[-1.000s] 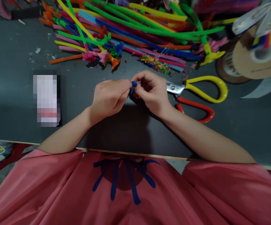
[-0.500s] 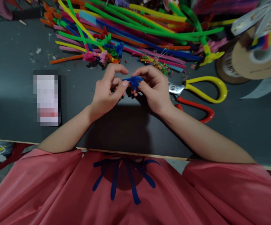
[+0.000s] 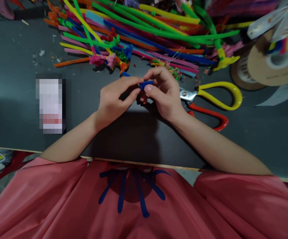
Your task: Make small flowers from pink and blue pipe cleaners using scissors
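Both hands meet over the middle of the dark table (image 3: 14,66). My left hand (image 3: 114,99) pinches a short blue pipe cleaner (image 3: 144,84) between thumb and forefinger. My right hand (image 3: 163,94) grips the same blue piece from the other side, its thumb pressed on top. Most of the blue piece is hidden by the fingers; a blue end pokes out past the left fingers toward the pile.
A heap of coloured pipe cleaners (image 3: 146,30) lies along the far side, with small finished flowers (image 3: 109,59). Yellow- and red-handled scissors (image 3: 216,99) lie just right of my right hand. Ribbon spools (image 3: 273,59) sit at far right, a blurred card (image 3: 50,104) at left.
The left fingers opened briefly and have closed again in a pinch on the blue piece. Both hands shifted slightly away from me, and the blue piece has been stretched out longer.
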The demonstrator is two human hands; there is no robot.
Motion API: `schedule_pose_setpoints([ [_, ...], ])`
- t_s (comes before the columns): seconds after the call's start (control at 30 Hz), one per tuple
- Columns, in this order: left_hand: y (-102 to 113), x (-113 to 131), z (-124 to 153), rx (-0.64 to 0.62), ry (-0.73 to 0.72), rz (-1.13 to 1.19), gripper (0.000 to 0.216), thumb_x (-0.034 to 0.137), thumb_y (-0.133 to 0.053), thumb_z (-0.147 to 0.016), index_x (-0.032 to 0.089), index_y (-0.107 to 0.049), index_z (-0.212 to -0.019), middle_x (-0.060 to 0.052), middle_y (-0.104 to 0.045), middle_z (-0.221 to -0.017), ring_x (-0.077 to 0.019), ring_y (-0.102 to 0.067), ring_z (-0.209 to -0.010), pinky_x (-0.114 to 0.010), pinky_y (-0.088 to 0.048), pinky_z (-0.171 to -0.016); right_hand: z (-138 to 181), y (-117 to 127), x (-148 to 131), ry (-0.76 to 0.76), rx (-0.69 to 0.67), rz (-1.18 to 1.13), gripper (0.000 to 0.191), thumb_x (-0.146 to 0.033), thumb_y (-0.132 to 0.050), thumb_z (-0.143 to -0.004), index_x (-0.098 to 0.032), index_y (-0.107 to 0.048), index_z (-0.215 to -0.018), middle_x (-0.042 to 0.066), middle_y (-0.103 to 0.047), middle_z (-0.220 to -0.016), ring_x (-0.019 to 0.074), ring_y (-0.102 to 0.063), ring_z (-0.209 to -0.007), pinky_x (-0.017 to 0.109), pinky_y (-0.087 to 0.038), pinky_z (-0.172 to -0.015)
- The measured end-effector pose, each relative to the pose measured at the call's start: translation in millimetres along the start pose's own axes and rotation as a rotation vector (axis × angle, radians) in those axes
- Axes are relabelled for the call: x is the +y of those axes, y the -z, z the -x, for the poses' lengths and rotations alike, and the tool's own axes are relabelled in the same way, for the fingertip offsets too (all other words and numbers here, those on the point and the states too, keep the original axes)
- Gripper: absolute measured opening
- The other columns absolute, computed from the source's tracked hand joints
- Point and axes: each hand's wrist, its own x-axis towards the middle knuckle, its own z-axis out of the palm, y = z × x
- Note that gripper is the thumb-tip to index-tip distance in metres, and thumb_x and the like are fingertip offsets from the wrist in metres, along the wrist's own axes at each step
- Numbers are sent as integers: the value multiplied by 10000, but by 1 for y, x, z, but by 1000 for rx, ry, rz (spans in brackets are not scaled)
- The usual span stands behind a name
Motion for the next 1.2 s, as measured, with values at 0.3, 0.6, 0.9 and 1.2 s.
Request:
schedule_pose_setpoints([
  [0.3,-2,-12,-5,-90,244,242,347,564,-434,-861,285,-513,-1051,20,-612,-829,-85,-669,-757,-227,-548,-617,-1,-1,3,42,16,82,330,-461,-692,-730,-219,-537,-890,-36,-570,-880,40,-563,-650,202,-513,-610],
  [0.6,-11,-21,-4,-98,255,440,371,583,-459,-837,225,-488,-929,23,-599,-784,-35,-596,-671,-202,-489,-512,0,2,-1,-20,-91,-134,146,-289,-621,-805,-212,-597,-927,-40,-646,-787,72,-613,-647,220,-531,-604],
  [0.9,-8,-19,-4,-164,275,458,389,602,-432,-837,239,-481,-966,23,-604,-811,-33,-592,-681,-214,-504,-525,-2,-2,1,36,-54,-86,288,-422,-698,-739,-201,-578,-880,-28,-625,-821,65,-624,-685,199,-535,-577],
  [1.2,-4,-7,-2,-155,262,276,373,589,-357,-871,263,-506,-974,22,-647,-806,-80,-682,-701,-245,-557,-554,-3,-1,-3,-130,-65,-164,333,-443,-705,-722,-209,-518,-869,-50,-590,-703,71,-604,-632,212,-541,-562],
])
